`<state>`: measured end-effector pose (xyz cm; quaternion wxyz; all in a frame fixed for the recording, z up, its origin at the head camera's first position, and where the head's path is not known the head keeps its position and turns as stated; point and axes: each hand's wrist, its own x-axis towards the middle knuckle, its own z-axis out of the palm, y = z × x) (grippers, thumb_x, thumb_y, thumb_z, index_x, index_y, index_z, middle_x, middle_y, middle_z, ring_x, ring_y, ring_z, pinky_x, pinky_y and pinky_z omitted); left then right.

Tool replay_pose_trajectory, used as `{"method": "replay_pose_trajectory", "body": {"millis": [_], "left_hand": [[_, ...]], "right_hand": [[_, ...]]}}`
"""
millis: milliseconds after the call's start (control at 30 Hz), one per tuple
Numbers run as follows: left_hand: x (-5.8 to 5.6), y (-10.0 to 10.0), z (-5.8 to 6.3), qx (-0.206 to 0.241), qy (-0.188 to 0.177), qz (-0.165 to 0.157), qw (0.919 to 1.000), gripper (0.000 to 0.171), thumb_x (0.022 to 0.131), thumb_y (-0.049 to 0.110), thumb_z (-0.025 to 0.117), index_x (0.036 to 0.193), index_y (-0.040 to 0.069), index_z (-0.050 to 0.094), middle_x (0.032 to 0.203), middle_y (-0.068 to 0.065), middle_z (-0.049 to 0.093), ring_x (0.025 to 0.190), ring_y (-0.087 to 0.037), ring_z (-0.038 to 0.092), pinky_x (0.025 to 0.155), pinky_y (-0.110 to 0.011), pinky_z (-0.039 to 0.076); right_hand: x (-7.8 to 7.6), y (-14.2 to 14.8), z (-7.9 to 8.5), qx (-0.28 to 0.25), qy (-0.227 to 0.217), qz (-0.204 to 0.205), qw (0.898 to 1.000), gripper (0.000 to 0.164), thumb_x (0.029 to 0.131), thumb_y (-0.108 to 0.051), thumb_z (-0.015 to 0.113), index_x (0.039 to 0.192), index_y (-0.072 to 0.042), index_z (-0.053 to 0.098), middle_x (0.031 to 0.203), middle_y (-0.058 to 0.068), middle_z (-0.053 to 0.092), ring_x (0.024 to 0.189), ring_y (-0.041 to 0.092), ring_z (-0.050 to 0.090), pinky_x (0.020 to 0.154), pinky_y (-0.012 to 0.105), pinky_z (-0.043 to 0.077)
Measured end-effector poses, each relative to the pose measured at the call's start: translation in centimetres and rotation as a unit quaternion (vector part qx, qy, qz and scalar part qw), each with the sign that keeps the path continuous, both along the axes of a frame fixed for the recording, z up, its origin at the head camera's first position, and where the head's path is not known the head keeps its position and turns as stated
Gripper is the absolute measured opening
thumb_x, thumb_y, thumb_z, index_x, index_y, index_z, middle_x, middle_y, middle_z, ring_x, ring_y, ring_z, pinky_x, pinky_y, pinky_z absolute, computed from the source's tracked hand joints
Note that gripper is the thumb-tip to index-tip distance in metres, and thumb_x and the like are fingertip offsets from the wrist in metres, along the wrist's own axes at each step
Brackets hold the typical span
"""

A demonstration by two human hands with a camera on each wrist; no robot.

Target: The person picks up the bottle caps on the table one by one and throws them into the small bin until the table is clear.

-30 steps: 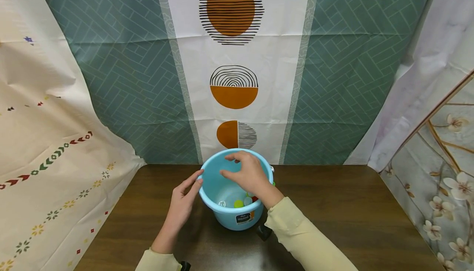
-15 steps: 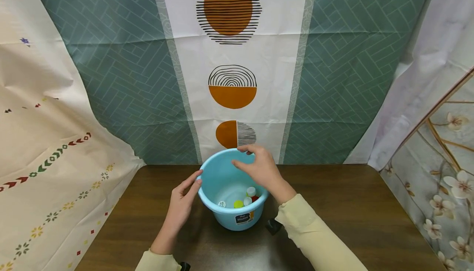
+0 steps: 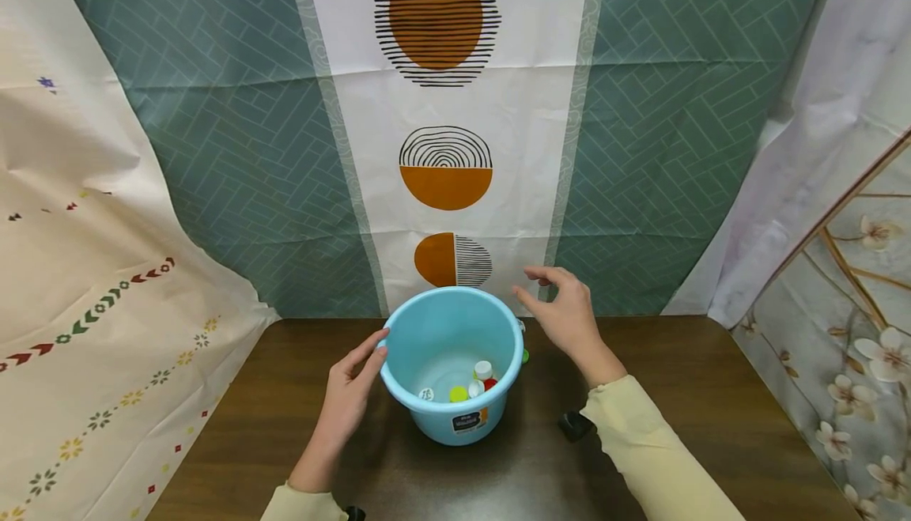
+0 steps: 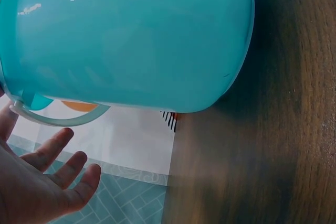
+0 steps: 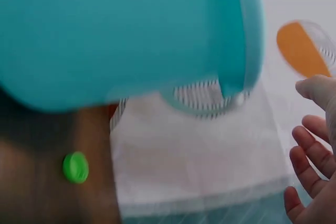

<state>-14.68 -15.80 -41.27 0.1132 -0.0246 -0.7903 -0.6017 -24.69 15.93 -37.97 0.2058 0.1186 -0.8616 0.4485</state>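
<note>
A light blue bucket (image 3: 455,420) stands upright on the table, with several small bottle caps inside: a yellow-green cap (image 3: 459,394), a red cap (image 3: 490,384) and white ones such as the white cap (image 3: 483,369). My left hand (image 3: 349,386) holds the bucket's left rim between thumb and forefinger; in the left wrist view its other fingers (image 4: 68,171) spread free. To the right of the bucket my right hand (image 3: 569,319) hovers above the table, fingers loosely bent, holding nothing. A green cap (image 5: 76,167) lies on the table just right of the bucket, partly hidden in the head view.
The dark wooden table (image 3: 676,418) reaches back to a green and white patterned cloth (image 3: 655,189). Cream cloth (image 3: 128,307) hangs on the left and flowered cloth (image 3: 847,347) on the right. A pale bucket handle (image 4: 63,119) hangs at the far side.
My right hand has come out from over the bucket and moved right, past its rim, uncovering the caps inside. The left hand has stayed at the rim.
</note>
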Motion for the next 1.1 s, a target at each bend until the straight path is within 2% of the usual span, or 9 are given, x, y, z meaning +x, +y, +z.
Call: {"method": "replay_pose_trajectory", "body": {"millis": [233, 433, 800, 967, 1100], "left_hand": [[0.0, 0.0, 0.0, 0.0, 0.002, -0.003, 1.0, 0.039, 0.093, 0.034, 0.056, 0.13, 0.021, 0.057, 0.134, 0.006, 0.055, 0.125, -0.011, 0.05, 0.093, -0.016, 0.043], [0.0, 0.0, 0.1, -0.004, -0.001, -0.004, 1.0, 0.04, 0.093, 0.034, 0.056, 0.13, 0.02, 0.056, 0.134, 0.006, 0.055, 0.125, -0.01, 0.05, 0.093, -0.016, 0.043], [0.1, 0.1, 0.2, 0.003, -0.004, -0.002, 1.0, 0.039, 0.093, 0.034, 0.056, 0.13, 0.02, 0.057, 0.134, 0.006, 0.055, 0.125, -0.011, 0.05, 0.093, -0.016, 0.043], [0.0, 0.1, 0.1, -0.001, -0.003, -0.002, 1.0, 0.039, 0.093, 0.034, 0.056, 0.13, 0.02, 0.057, 0.134, 0.006, 0.055, 0.125, -0.01, 0.05, 0.093, -0.016, 0.043], [-0.1, 0.0, 0.0, -0.006, -0.005, 0.002, 1.0, 0.039, 0.093, 0.034, 0.056, 0.13, 0.02, 0.057, 0.134, 0.007, 0.055, 0.125, -0.009, 0.05, 0.093, -0.017, 0.043]], "right_hand": [[-0.8, 2.7, -2.6, 0.001, -0.021, -0.036, 0.999, 0.048, 0.08, -0.046, 0.07, 0.118, -0.018, 0.064, 0.116, 0.001, 0.063, 0.11, 0.021, 0.054, 0.09, 0.046, 0.047], [-1.4, 3.5, -5.5, 0.025, -0.049, -0.03, 0.998, 0.047, 0.081, -0.046, 0.068, 0.118, -0.018, 0.064, 0.117, 0.002, 0.064, 0.109, 0.022, 0.055, 0.089, 0.045, 0.048], [-2.3, 3.0, -9.9, 0.068, -0.105, -0.018, 0.992, 0.054, 0.081, -0.047, 0.069, 0.122, -0.012, 0.062, 0.117, 0.007, 0.064, 0.114, 0.029, 0.055, 0.094, 0.051, 0.044], [-2.7, 2.4, -11.1, 0.073, -0.126, -0.014, 0.989, 0.057, 0.079, -0.046, 0.071, 0.124, -0.013, 0.061, 0.119, 0.007, 0.063, 0.114, 0.029, 0.054, 0.094, 0.052, 0.043], [-2.9, 1.7, -11.8, 0.079, -0.14, -0.017, 0.987, 0.057, 0.077, -0.045, 0.073, 0.123, -0.013, 0.061, 0.123, 0.009, 0.061, 0.118, 0.031, 0.052, 0.096, 0.057, 0.038]]}}
